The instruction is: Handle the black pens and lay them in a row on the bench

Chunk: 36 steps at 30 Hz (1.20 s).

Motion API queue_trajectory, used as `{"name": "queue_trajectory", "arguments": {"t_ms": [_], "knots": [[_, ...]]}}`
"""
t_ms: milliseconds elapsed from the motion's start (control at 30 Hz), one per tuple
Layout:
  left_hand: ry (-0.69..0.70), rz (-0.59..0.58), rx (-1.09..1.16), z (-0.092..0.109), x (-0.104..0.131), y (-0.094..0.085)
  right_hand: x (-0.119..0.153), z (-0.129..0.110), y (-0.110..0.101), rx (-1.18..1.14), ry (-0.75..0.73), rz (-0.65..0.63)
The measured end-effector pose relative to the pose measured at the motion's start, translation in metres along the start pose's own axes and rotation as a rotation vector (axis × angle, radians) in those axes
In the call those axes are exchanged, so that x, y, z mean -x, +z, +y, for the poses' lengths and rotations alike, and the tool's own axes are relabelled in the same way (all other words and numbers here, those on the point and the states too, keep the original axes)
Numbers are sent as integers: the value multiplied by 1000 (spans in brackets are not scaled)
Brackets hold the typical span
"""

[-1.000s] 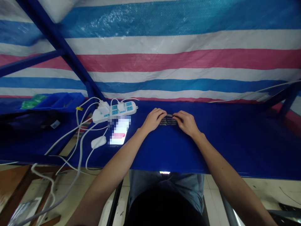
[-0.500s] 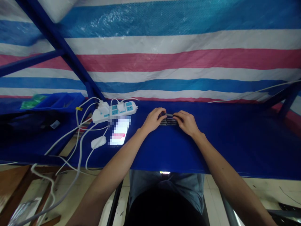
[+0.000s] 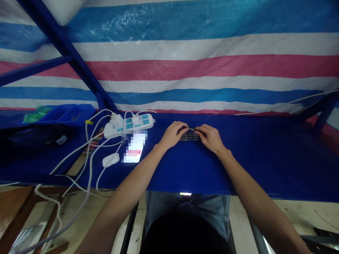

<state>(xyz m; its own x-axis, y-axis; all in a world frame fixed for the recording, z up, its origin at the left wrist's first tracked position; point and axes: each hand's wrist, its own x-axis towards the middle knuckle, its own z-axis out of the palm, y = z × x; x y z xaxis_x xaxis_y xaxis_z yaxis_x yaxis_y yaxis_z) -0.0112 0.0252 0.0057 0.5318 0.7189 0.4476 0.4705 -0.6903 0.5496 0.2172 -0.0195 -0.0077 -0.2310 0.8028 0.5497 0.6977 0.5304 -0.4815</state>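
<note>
Row of dark pieces (image 3: 190,137) on blue table (image 3: 190,165), right of power strip (image 3: 129,126); left hand (image 3: 172,134) nearer strip, right hand (image 3: 210,137) farther, both pinching single dark piece (image 3: 191,129); lit phone (image 3: 135,148) beside strip

Clear passage noted over the blue table (image 3: 270,151) to the right of the right hand (image 3: 211,137), out toward the blue brace (image 3: 327,110), and on the near side between the forearms (image 3: 256,190); the dark pieces (image 3: 193,136) are approachable from the near side, both ends being barred by the left hand (image 3: 172,135) and right hand. Leftward passage obstructed by the lit screen (image 3: 135,148), power strip (image 3: 149,120), white adapter (image 3: 111,159) and looping cables (image 3: 91,169); striped sheet (image 3: 206,68) closes off the rear
</note>
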Motion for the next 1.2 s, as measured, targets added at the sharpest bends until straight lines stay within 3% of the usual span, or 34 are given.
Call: {"name": "queue_trajectory", "arguments": {"t_ms": [1200], "knots": [[9,11,19,-1,0,1,0,2,1,-10,-8,7]]}}
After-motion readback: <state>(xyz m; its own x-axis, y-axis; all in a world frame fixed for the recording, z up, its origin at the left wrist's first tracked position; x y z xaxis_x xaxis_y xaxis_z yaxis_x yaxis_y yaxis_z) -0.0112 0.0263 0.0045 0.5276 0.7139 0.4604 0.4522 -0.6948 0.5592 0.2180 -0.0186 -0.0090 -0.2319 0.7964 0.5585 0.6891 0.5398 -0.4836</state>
